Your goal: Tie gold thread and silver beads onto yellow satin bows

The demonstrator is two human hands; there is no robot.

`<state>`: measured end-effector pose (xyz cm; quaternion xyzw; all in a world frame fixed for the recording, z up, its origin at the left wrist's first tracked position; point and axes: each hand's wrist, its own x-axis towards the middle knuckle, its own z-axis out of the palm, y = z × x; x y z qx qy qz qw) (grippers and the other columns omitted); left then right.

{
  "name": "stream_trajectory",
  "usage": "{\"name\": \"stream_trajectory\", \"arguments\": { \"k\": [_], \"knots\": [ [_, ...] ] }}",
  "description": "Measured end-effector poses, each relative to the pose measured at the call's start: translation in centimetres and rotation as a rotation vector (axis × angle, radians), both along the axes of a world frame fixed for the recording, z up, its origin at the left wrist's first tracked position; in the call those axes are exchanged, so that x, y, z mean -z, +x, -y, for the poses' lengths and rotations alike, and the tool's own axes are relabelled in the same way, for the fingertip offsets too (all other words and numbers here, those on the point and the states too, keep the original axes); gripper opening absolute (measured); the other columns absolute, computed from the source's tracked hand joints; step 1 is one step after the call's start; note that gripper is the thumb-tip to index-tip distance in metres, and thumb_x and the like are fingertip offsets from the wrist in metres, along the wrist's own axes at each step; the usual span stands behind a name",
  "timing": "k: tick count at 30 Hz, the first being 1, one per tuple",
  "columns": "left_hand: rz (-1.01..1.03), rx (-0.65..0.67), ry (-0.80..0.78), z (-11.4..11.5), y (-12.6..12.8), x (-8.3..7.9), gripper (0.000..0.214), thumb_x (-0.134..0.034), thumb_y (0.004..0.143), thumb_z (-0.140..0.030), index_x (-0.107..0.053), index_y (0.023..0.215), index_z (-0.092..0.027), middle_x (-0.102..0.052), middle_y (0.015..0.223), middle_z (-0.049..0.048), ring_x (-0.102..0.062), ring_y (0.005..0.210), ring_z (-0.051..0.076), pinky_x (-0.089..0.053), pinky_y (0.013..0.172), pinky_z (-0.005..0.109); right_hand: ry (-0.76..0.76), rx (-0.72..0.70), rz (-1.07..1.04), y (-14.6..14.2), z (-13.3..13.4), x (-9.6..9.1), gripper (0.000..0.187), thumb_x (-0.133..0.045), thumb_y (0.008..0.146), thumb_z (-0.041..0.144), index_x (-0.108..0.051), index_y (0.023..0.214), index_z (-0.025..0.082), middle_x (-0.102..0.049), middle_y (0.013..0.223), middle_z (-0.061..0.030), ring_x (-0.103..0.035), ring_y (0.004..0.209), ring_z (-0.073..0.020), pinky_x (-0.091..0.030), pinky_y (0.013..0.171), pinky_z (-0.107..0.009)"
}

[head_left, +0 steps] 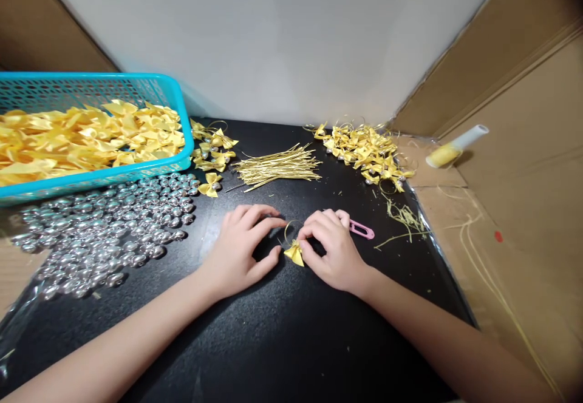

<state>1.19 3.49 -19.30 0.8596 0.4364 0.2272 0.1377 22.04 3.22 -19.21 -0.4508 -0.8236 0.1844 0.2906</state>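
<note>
Between my thumb and index finger, my right hand (332, 248) pinches a small yellow ribbon bow (294, 253) low over the black table. A thin gold wire loop (286, 230) rises from the bow. Pink-handled thread snips (363, 229) stick out behind the curled fingers of that same hand; their blades are hidden. My left hand (246, 248) is just left of the bow, thumb and index finger apart, with nothing visible between them. Its index fingertip comes close to the wire loop; whether they touch I cannot tell.
A turquoise basket (186, 121) of yellow bows stands at left, behind many silver beads (122, 233). Gold wire ties (277, 167) lie centrally. Finished-looking bows with beads (364, 151) are piled back right, near trimmed scraps (405, 215). A yellow thread spool (444, 155) stands on cardboard.
</note>
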Motion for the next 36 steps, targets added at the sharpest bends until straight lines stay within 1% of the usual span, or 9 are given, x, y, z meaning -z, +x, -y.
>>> {"name": "stream_trajectory", "arguments": {
  "k": [3,5,9,13,18,24,31,34,36],
  "knots": [
    [-0.015,-0.022,0.019,-0.1,0.3,0.1,0.027,-0.054,0.088,-0.025,-0.06,0.114,-0.022,-0.06,0.114,0.0092,-0.05,0.105,0.026,-0.037,0.086,0.042,-0.001,0.001,0.004,0.0,0.0,0.0,0.01,-0.053,0.084,0.015,-0.056,0.076,0.019,-0.062,0.081,0.0013,-0.051,0.08,-0.0154,-0.025,0.08,-0.035],
    [-0.002,-0.049,-0.004,-0.1,0.4,0.2,0.021,-0.054,0.089,-0.026,-0.064,0.106,-0.021,-0.062,0.108,0.0085,-0.051,0.1,0.025,-0.038,0.083,0.041,-0.006,-0.004,0.006,0.0,0.0,0.1,0.009,-0.054,0.084,0.015,-0.056,0.076,0.019,-0.063,0.081,0.0013,-0.051,0.081,-0.0155,-0.025,0.08,-0.035],
    [0.043,0.003,-0.08,-0.2,0.6,0.4,0.021,-0.053,0.089,-0.024,-0.069,0.103,-0.025,-0.064,0.107,0.0063,-0.051,0.1,0.025,-0.037,0.082,0.041,-0.019,-0.015,-0.006,0.1,0.0,0.2,0.01,-0.053,0.085,0.015,-0.054,0.076,0.02,-0.063,0.081,0.0009,-0.052,0.082,-0.0158,-0.026,0.08,-0.035],
    [0.201,0.057,-0.181,-0.3,0.5,0.4,0.025,-0.052,0.089,-0.019,-0.07,0.105,-0.027,-0.068,0.105,0.0038,-0.056,0.097,0.022,-0.04,0.084,0.04,-0.057,-0.023,-0.064,0.1,-0.1,0.4,0.013,-0.051,0.087,0.016,-0.052,0.075,0.019,-0.064,0.077,0.0015,-0.056,0.079,-0.0146,-0.028,0.081,-0.035],
    [0.446,0.116,-0.281,-0.5,0.6,0.5,0.023,-0.057,0.088,-0.016,-0.073,0.1,-0.027,-0.073,0.092,0.0009,-0.063,0.084,0.016,-0.048,0.077,0.03,-0.099,-0.058,-0.133,0.1,-0.3,0.6,0.012,-0.049,0.086,0.013,-0.05,0.076,0.02,-0.063,0.074,0.0014,-0.057,0.073,-0.0137,-0.031,0.078,-0.034],
    [0.436,0.009,-0.259,0.0,1.3,0.5,0.005,-0.07,0.079,-0.019,-0.072,0.083,-0.02,-0.073,0.082,0.0018,-0.065,0.076,0.016,-0.05,0.072,0.029,-0.139,-0.101,-0.209,0.0,-0.4,0.6,0.012,-0.05,0.086,0.013,-0.051,0.076,0.02,-0.064,0.075,-0.0001,-0.058,0.073,-0.0141,-0.037,0.076,-0.032],
    [0.435,0.037,-0.173,0.1,1.3,0.3,0.014,-0.064,0.079,-0.014,-0.073,0.089,-0.019,-0.073,0.084,0.0033,-0.065,0.078,0.016,-0.051,0.072,0.03,-0.104,-0.092,-0.238,0.0,-0.4,0.7,0.011,-0.054,0.082,0.012,-0.053,0.074,0.02,-0.064,0.072,0.0005,-0.06,0.072,-0.0139,-0.037,0.076,-0.032],
    [0.485,0.042,-0.196,0.1,1.2,0.4,0.024,-0.056,0.081,-0.008,-0.075,0.09,-0.022,-0.074,0.082,0.0021,-0.066,0.075,0.015,-0.051,0.07,0.029,-0.086,-0.075,-0.238,-0.1,-0.4,0.7,0.012,-0.053,0.08,0.011,-0.052,0.072,0.02,-0.063,0.071,0.0009,-0.06,0.07,-0.0138,-0.037,0.075,-0.032],
    [0.514,0.04,-0.228,0.2,1.3,0.6,0.024,-0.058,0.083,-0.01,-0.076,0.091,-0.024,-0.075,0.081,0.0012,-0.067,0.074,0.015,-0.051,0.069,0.029,-0.082,-0.068,-0.237,-0.2,-0.4,0.8,0.012,-0.053,0.079,0.011,-0.052,0.071,0.019,-0.063,0.07,0.0013,-0.059,0.069,-0.0132,-0.037,0.075,-0.031]
  ]
}}
